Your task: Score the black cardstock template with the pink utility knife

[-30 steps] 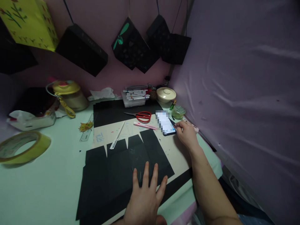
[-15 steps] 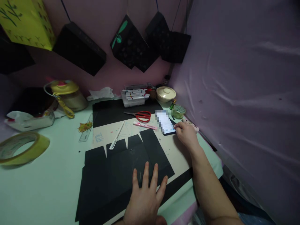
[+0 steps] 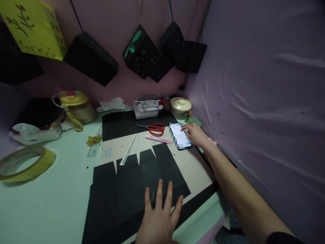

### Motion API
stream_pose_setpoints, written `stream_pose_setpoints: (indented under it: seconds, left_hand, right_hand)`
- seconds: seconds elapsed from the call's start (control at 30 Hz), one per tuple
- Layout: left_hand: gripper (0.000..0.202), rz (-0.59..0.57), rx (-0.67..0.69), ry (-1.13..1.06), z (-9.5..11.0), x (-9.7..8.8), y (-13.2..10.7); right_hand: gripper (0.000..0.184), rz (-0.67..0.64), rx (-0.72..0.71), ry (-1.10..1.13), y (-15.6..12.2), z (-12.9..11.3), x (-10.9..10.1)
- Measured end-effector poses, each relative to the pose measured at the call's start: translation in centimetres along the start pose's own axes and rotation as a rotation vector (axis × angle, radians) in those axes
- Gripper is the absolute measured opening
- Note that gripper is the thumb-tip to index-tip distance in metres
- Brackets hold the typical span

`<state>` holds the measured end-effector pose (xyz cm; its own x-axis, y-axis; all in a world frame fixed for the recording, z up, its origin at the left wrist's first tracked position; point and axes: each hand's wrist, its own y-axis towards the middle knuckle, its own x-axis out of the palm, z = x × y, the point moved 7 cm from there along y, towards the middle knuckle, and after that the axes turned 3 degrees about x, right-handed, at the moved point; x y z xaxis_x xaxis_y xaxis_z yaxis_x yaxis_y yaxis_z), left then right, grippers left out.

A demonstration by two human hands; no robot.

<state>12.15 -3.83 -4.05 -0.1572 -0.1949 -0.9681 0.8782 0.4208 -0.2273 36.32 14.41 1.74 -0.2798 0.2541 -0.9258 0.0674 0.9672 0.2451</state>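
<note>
My left hand (image 3: 158, 217) lies flat with its fingers spread on a sheet of black card (image 3: 116, 200). Several flaps, parted by narrow V-shaped slits, run along the card's far edge. Over the upper right of a lit smartphone (image 3: 180, 138), my right hand (image 3: 196, 134) stretches its fingers onto or just above the screen, holding nothing. To the phone's left are a pink pen (image 3: 158, 139) and red-handled scissors (image 3: 156, 129). A white pen (image 3: 127, 150) rests partly across the black card's far edge.
A yellow tape roll (image 3: 38, 166) and a clear ruler (image 3: 93, 150) lie at left. Behind stand a yellow-lidded jug (image 3: 78, 108), a box of markers (image 3: 147, 110) and a cream lidded bowl (image 3: 180, 105). Black paper boxes (image 3: 92, 59) hang above; a purple sheet (image 3: 264, 101) borders the right.
My right hand has moved from the phone's lower right edge up over its screen, and its fingers have stretched out. My left hand stays flat on the black card. The view has shifted slightly.
</note>
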Motion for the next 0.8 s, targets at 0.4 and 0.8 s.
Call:
stream_pose_setpoints:
  seconds: [0.4,0.8]
  left_hand:
    - [0.104,-0.012,-0.054,0.056,0.0,-0.1,0.1]
    - [0.105,-0.043,0.001,-0.027,0.1,0.5,0.2]
  right_hand:
    - [0.049,-0.016,-0.013,-0.008,2.9,1.1,1.9]
    - [0.042,0.195,0.065,0.045,-6.4,0.6,-3.5]
